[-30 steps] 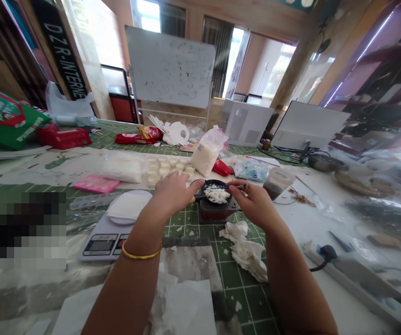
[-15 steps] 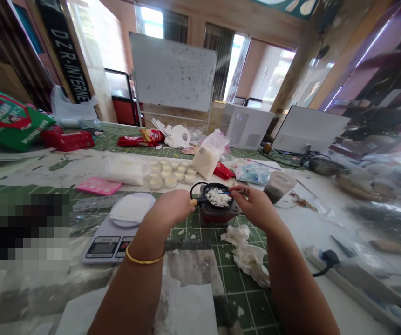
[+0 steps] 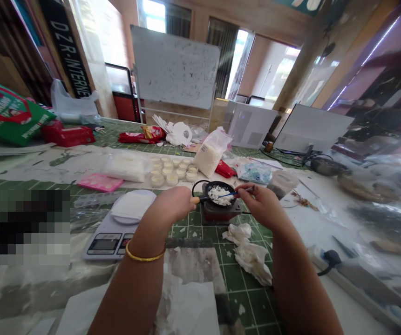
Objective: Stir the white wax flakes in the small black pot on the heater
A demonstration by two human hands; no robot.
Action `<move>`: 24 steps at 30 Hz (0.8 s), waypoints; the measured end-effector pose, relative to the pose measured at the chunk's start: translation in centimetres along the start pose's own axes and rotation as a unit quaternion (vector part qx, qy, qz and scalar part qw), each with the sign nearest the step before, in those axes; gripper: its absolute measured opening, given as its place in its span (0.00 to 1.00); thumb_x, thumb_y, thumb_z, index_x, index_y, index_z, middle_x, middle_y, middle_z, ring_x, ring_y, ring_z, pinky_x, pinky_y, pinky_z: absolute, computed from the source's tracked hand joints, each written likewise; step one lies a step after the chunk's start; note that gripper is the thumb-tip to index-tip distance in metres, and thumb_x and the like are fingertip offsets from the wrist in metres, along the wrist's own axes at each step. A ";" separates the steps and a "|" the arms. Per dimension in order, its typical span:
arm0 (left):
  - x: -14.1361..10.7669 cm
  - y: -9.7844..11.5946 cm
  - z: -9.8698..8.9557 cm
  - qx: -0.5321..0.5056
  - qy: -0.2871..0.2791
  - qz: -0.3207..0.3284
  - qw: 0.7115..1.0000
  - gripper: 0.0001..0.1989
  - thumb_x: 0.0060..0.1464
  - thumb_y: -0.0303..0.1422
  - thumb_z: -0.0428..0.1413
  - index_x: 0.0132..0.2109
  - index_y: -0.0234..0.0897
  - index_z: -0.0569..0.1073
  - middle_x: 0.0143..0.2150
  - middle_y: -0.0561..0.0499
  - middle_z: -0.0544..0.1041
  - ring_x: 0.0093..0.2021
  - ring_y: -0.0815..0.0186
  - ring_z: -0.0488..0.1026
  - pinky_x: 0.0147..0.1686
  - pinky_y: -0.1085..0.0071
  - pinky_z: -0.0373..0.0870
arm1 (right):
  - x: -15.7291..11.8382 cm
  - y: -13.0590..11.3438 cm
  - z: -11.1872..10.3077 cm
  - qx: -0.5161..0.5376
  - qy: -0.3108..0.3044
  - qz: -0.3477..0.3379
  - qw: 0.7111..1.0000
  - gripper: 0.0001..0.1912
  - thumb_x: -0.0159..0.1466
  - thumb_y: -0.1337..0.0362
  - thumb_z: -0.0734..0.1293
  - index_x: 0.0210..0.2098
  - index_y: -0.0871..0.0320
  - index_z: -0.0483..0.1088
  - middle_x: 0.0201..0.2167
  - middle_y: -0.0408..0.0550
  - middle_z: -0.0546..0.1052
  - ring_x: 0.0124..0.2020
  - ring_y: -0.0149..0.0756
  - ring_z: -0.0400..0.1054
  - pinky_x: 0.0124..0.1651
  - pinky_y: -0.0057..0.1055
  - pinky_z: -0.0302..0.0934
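Seen from your head; clock positions are read from the pan, with 12 o'clock pointing away from you. At far left, at 8 o'clock, a digital kitchen scale (image 3: 104, 245) carries a round white dish (image 3: 132, 207). A pink pad (image 3: 99, 183) lies at 10 o'clock. Rows of small cups (image 3: 170, 171) stand at 11 o'clock, beside a bag of white granules (image 3: 207, 156) at 12 o'clock. Your left hand (image 3: 171, 205), with a gold bangle (image 3: 140, 256) at the wrist, is closed around the cream handle (image 3: 195, 200) of a small black pan (image 3: 226, 187) at 9 o'clock. The pan sits on a small red burner (image 3: 217, 214) on a green cutting mat (image 3: 252, 298), between your hands, and holds white flakes (image 3: 217, 194). Crumpled tissue (image 3: 249, 255) lies at 6 o'clock. Your right hand (image 3: 261, 207), at 3 o'clock, pinches a thin blue stirrer (image 3: 231, 193), its tip in the flakes. A clear jar (image 3: 282, 183) stands at 2 o'clock, and a power strip (image 3: 321, 255) lies at 4 o'clock.
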State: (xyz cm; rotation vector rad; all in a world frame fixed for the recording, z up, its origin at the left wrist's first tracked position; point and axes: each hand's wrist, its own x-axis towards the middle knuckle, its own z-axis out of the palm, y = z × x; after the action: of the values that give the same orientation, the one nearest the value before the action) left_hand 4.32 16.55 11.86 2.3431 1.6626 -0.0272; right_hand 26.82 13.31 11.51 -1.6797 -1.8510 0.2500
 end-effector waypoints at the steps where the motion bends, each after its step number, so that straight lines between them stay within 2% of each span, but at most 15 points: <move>1: 0.0 0.0 0.0 0.000 -0.002 0.001 1.000 0.16 0.48 0.43 0.48 0.28 0.35 0.72 0.28 0.45 0.75 0.26 0.62 0.71 0.23 0.72 0.57 | 0.0 0.1 -0.1 0.000 0.014 0.004 1.000 0.13 0.59 0.57 0.59 0.36 0.55 0.72 0.29 0.45 0.78 0.31 0.37 0.70 0.34 0.31 0.58; 4: 0.0 0.0 0.0 -0.001 -0.004 0.003 1.000 0.15 0.48 0.42 0.49 0.29 0.35 0.72 0.28 0.45 0.75 0.27 0.62 0.71 0.23 0.72 0.57 | 0.2 0.7 -0.3 -0.005 0.063 0.009 0.998 0.14 0.60 0.57 0.58 0.35 0.56 0.72 0.30 0.46 0.78 0.32 0.38 0.70 0.35 0.32 0.58; 6: 0.0 0.0 0.0 -0.001 -0.005 0.005 1.000 0.15 0.48 0.42 0.49 0.29 0.35 0.72 0.28 0.45 0.75 0.26 0.62 0.71 0.23 0.71 0.56 | 0.3 1.0 -0.4 -0.034 0.069 0.015 0.997 0.14 0.60 0.57 0.58 0.35 0.56 0.72 0.29 0.47 0.77 0.32 0.39 0.70 0.36 0.33 0.58; 8: 0.0 0.0 -0.1 0.000 -0.009 0.004 1.000 0.15 0.48 0.43 0.48 0.29 0.35 0.72 0.29 0.44 0.75 0.26 0.63 0.70 0.23 0.72 0.57 | 0.4 1.0 -0.2 -0.058 0.043 0.021 0.997 0.15 0.60 0.56 0.58 0.36 0.56 0.72 0.30 0.48 0.77 0.33 0.41 0.69 0.37 0.34 0.58; 11: 0.1 0.0 0.0 -0.003 -0.016 -0.001 1.000 0.15 0.48 0.42 0.48 0.32 0.36 0.72 0.31 0.44 0.76 0.28 0.63 0.71 0.25 0.72 0.58 | 0.4 0.8 0.0 -0.035 0.002 0.011 0.999 0.15 0.60 0.56 0.58 0.39 0.55 0.72 0.33 0.47 0.78 0.36 0.41 0.69 0.38 0.34 0.58; 15: 0.3 -0.1 0.2 -0.001 -0.011 0.005 1.000 0.14 0.48 0.42 0.49 0.32 0.36 0.72 0.32 0.44 0.76 0.29 0.62 0.71 0.24 0.72 0.58 | 0.0 0.5 0.0 0.024 -0.014 -0.012 1.000 0.15 0.61 0.56 0.57 0.39 0.54 0.71 0.33 0.46 0.78 0.35 0.37 0.69 0.38 0.32 0.58; 18: 0.4 -0.2 0.3 0.000 -0.012 0.008 1.000 0.14 0.48 0.42 0.49 0.31 0.36 0.72 0.32 0.45 0.76 0.29 0.62 0.71 0.24 0.72 0.57 | 0.0 0.7 -0.3 0.003 -0.021 -0.001 1.000 0.15 0.60 0.55 0.58 0.38 0.54 0.71 0.31 0.45 0.78 0.32 0.37 0.69 0.35 0.32 0.58; 24: 0.3 -0.2 0.2 0.001 -0.019 0.003 1.000 0.14 0.48 0.42 0.48 0.31 0.36 0.72 0.30 0.46 0.75 0.27 0.62 0.70 0.23 0.71 0.56 | 0.9 1.4 -0.1 0.010 0.069 0.010 0.998 0.15 0.60 0.57 0.58 0.38 0.56 0.71 0.32 0.47 0.78 0.35 0.38 0.70 0.39 0.33 0.59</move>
State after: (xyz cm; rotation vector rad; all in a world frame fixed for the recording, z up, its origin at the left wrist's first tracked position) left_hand 4.31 16.84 11.58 2.3344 1.6370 -0.0710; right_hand 28.07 14.34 11.12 -1.6598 -1.7261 0.1555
